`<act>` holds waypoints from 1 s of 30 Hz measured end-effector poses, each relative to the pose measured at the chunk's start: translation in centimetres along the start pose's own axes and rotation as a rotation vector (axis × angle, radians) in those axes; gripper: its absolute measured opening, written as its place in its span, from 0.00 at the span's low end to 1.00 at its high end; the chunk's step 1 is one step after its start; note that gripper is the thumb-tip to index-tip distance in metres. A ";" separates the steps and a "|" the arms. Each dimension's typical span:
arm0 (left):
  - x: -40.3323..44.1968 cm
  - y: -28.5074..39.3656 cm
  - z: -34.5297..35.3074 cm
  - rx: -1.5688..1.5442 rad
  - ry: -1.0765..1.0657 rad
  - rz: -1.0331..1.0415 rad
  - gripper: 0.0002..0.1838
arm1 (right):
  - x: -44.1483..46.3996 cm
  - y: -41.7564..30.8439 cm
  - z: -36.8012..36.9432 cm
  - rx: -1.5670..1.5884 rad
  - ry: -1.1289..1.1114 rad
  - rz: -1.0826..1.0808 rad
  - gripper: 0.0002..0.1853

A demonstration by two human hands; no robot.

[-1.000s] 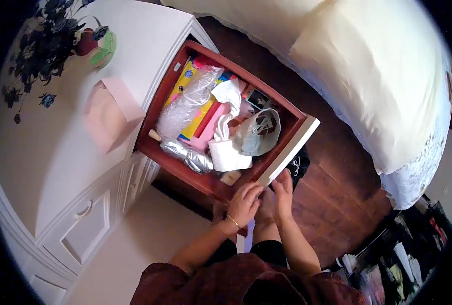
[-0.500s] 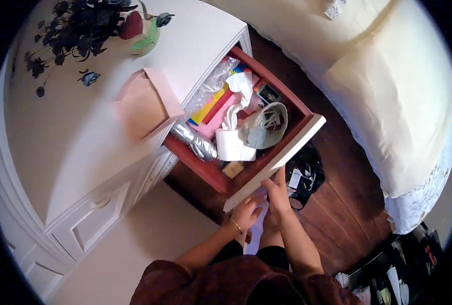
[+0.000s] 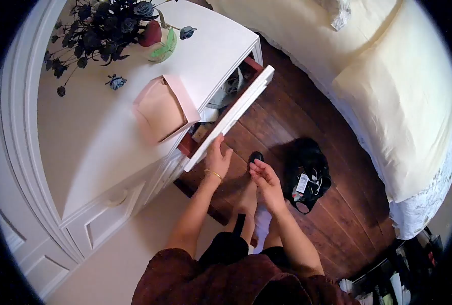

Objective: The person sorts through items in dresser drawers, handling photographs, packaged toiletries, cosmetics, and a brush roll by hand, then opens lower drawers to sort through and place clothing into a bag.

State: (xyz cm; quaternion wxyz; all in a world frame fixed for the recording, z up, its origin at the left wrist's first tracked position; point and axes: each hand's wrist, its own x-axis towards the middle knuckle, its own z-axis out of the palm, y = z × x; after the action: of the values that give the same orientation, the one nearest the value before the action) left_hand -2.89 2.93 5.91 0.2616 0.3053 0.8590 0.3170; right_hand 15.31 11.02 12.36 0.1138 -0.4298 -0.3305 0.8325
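The drawer (image 3: 231, 119) stands partly out of the white cabinet, with a narrow strip of its inside showing. My left hand (image 3: 218, 158), a gold bracelet on its wrist, touches the lower part of the drawer front with its fingers apart. To its right, my right hand (image 3: 266, 182) hangs above the floor with its fingers loosely curled, away from the drawer, and holds nothing. Inside the drawer, a grey-white fabric item (image 3: 226, 91) and a small yellowish item (image 3: 201, 132) are partly visible.
An open pink box (image 3: 162, 112) sits on the white cabinet top (image 3: 104, 114), near dark artificial flowers (image 3: 109, 28). A black bag (image 3: 307, 175) lies on the wooden floor (image 3: 345, 203). The bed (image 3: 383, 101) is at the right.
The drawer has slid most of the way into the cabinet, hiding much of its contents. My left hand has moved forward with it, while my right hand has come off the drawer front.
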 end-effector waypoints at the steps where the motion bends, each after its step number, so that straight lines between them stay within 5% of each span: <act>1: 1.0 1.2 -1.3 0.021 -0.005 -0.017 0.30 | 0.1 -0.1 0.2 -0.034 0.029 -0.023 0.26; 3: 2.3 3.7 -3.9 0.392 0.201 0.158 0.30 | 0.3 -1.0 1.0 -0.272 0.058 -0.102 0.24; 5: 3.1 1.5 -4.9 0.422 0.462 0.090 0.32 | 0.6 -3.5 3.2 -0.388 0.047 -0.144 0.22; 7: 2.6 0.4 -4.8 0.469 0.175 -0.102 0.32 | 1.8 -5.2 4.3 -0.398 0.009 -0.147 0.22; 13: -0.6 0.5 -2.6 0.431 0.110 -0.060 0.31 | 4.2 1.6 3.3 -0.404 0.189 -0.216 0.30; 18: -4.7 4.4 -3.5 0.042 -0.141 -0.071 0.27 | 2.6 2.9 2.1 -0.286 0.293 -0.070 0.41; 20: -5.1 6.4 -6.3 0.155 0.015 0.159 0.25 | 1.9 2.6 0.9 -0.496 0.386 -0.251 0.41; 23: -4.5 5.8 -9.9 0.171 0.629 0.075 0.35 | 0.3 -2.4 1.3 -0.816 0.495 -0.520 0.37; 27: 2.3 2.3 -15.4 0.014 0.711 -0.191 0.40 | 2.3 -3.6 2.0 -1.065 0.045 -0.635 0.19; 30: 5.1 -0.6 -17.2 -0.155 0.465 -0.263 0.38 | 5.0 -1.0 3.4 -1.378 -0.470 0.022 0.13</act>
State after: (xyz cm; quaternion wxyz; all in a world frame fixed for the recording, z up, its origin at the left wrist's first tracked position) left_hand -17.66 -0.50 15.61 0.1189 0.0896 0.9014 0.4066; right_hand 9.56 12.57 11.20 -0.2652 -0.2170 -0.7912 0.5066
